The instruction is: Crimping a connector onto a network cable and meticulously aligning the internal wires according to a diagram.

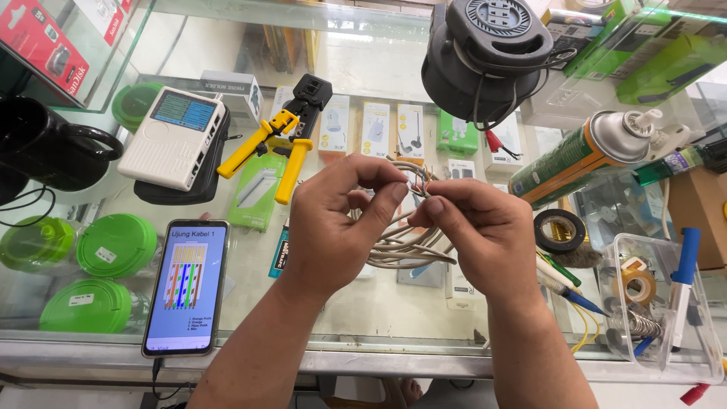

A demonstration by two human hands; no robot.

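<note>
Above boxed packages [375, 129], cable [405, 246] in hands [337, 220].

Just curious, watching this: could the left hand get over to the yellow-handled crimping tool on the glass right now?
Probably not at once. The left hand is pinching the grey cable together with the right hand. The crimping tool lies nearby with nothing on the glass counter blocking it, so once it lets go, likely yes.

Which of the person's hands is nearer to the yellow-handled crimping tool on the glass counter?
Left. The left hand is just below and right of the crimping tool, close to its handle tips. The right hand lies farther right, beyond the cable.
</note>
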